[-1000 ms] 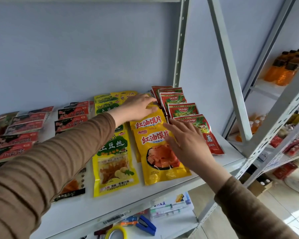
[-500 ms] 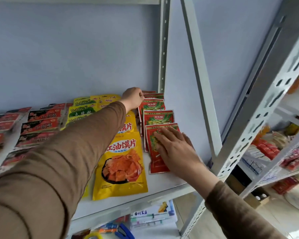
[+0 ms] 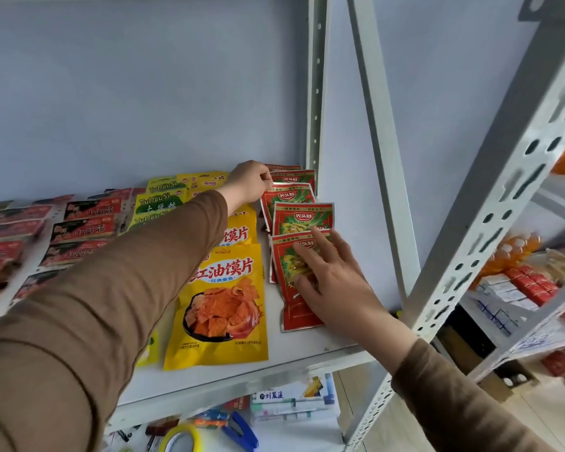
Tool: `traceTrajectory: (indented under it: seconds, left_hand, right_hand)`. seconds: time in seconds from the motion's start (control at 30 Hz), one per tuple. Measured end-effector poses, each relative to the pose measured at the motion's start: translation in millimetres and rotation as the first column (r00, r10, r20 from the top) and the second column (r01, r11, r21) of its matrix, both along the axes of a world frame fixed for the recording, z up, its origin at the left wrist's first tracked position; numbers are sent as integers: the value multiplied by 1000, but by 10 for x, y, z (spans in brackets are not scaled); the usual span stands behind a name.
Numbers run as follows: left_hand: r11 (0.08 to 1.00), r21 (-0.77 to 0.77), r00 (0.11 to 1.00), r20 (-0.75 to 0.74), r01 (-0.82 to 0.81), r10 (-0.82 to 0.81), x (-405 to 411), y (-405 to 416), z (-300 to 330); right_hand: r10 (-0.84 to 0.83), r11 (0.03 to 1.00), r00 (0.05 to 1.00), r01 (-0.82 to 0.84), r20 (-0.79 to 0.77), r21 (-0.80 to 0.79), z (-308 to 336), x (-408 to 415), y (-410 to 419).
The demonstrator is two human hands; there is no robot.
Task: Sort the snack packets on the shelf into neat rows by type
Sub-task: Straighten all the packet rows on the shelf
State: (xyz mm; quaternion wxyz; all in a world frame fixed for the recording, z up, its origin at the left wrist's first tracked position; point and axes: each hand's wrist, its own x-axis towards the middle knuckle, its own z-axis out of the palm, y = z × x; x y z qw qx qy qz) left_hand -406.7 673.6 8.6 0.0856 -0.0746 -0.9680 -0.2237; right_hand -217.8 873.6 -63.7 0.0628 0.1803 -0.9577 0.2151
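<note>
Snack packets lie in rows running front to back on a white shelf (image 3: 287, 367). At the right end is a row of red-and-green packets (image 3: 302, 216). My right hand (image 3: 336, 282) lies flat with straight fingers on the nearest red packet (image 3: 294, 308). My left hand (image 3: 250, 182) reaches to the back and pinches the left edge of a rear red packet (image 3: 287, 197). Left of them is a row of yellow packets (image 3: 222, 308), partly hidden by my left arm. Further left are green-yellow packets (image 3: 157, 203) and dark red packets (image 3: 85, 230).
A grey upright post (image 3: 315, 93) stands at the shelf's back right corner and a slanted brace (image 3: 379, 141) crosses in front. Below are a tape roll (image 3: 180, 438), a blue stapler (image 3: 242, 432) and boxes (image 3: 294, 399). A second rack (image 3: 519, 288) at the right holds bottles and packets.
My left hand moved from the yellow row to the back of the red row. My right hand shifted from the yellow packet onto the front red packet, which now lies straighter.
</note>
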Motion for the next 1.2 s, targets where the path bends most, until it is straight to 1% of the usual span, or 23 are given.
traceTrajectory:
  seconds: [0.1, 0.17, 0.23, 0.27, 0.3, 0.37, 0.47, 0.53, 0.67, 0.73, 1.0, 1.1, 1.13, 1.2]
  left_hand:
    - [1000, -17, 1000, -21, -11, 11, 30, -13, 0]
    - [996, -90, 994, -110, -24, 14, 87, -3, 0]
    - [985, -174, 968, -245, 21, -64, 143, 44, 29]
    - [975, -206, 953, -272, 78, -134, 175, 91, 54]
    - [961, -238, 946, -253, 141, -202, 213, 153, 77]
    - [928, -292, 950, -140, 230, -279, 278, 283, 81]
    - [894, -365, 961, 1, 259, -278, 335, 381, -2]
    - [893, -365, 964, 51, 262, -262, 337, 379, -49]
    - [928, -276, 967, 107, 251, -230, 340, 323, -54]
    - [936, -256, 969, 123, 240, -214, 354, 299, -42]
    - [942, -276, 975, 164, 193, -151, 353, 285, -19]
    - [934, -288, 967, 202, 213, -158, 339, 261, -20]
    - [937, -275, 964, 213, 214, -157, 335, 249, -20]
    - [969, -178, 972, 192, 173, -138, 295, 211, 0]
  right_hand:
    - [-38, 996, 990, 49, 134, -77, 10, -63, -36]
    - [-52, 996, 983, 64, 175, -66, 5, -76, -56]
    - [-64, 995, 983, 76, 170, -65, -8, -65, -65]
    - [-70, 994, 983, 83, 167, -72, -10, -59, -71]
    - [-76, 993, 983, 90, 167, -78, -7, -56, -79]
    - [-93, 991, 982, 107, 167, -78, 10, -52, -106]
    - [-115, 991, 982, 125, 151, -57, 51, -41, -138]
    - [-123, 990, 982, 131, 143, -48, 66, -29, -136]
    - [-123, 990, 982, 131, 141, -48, 51, 8, -105]
    - [-125, 990, 982, 133, 145, -47, 38, 28, -94]
    - [-119, 990, 977, 131, 177, -58, 63, -6, -98]
    - [-122, 991, 979, 129, 162, -33, 56, 4, -83]
    - [-125, 992, 982, 129, 138, -17, 52, 7, -76]
    - [-124, 992, 989, 124, 84, 9, 50, 13, -65]
